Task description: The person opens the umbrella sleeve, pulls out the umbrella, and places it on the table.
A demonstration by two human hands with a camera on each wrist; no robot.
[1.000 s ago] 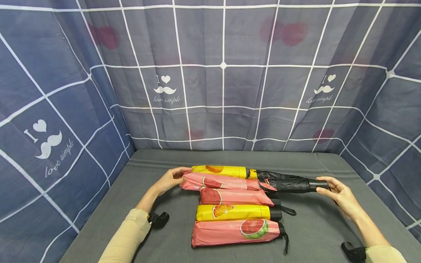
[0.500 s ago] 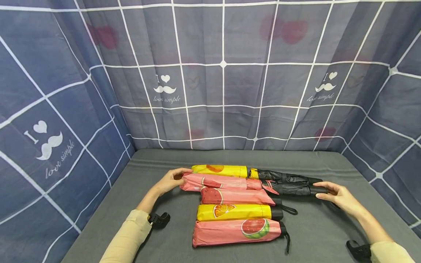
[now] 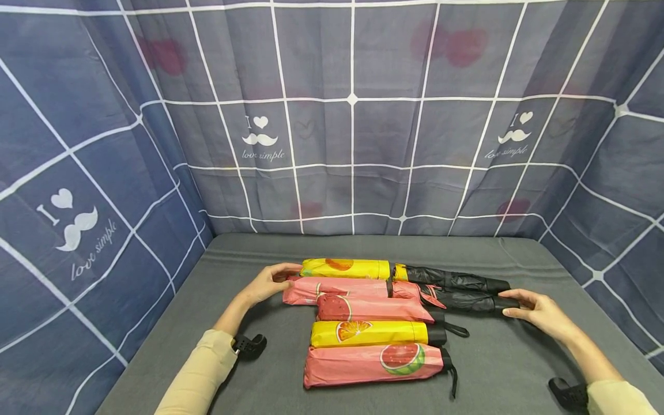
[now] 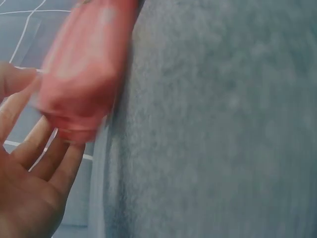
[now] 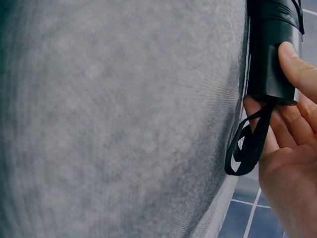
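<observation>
A long pink-and-black folding umbrella (image 3: 347, 285) lies across the table, its pink half left and its black half and handle right. My left hand (image 3: 267, 283) holds its pink end, thumb on one side and fingers behind, blurred in the left wrist view. At the other end my right hand (image 3: 539, 311) grips the black handle (image 5: 272, 64) between thumb and fingers, a black wrist loop (image 5: 252, 144) hanging from it. Right behind lies a yellow-and-black umbrella (image 3: 358, 268), equally long. In front, a shorter pink umbrella (image 3: 373, 309) with a watermelon print is close against the held one.
Further forward lie a short yellow umbrella (image 3: 381, 333) with an orange-slice print and another pink one (image 3: 358, 369), their black ends and straps to the right. The grey cloth-covered table (image 3: 249, 374) meets blue checked curtains (image 3: 321, 132) at the back and sides.
The right hand has brought the black handle slightly toward the front, so more of the yellow-and-black umbrella's black part shows. The pink end has shifted slightly forward with the left hand on it.
</observation>
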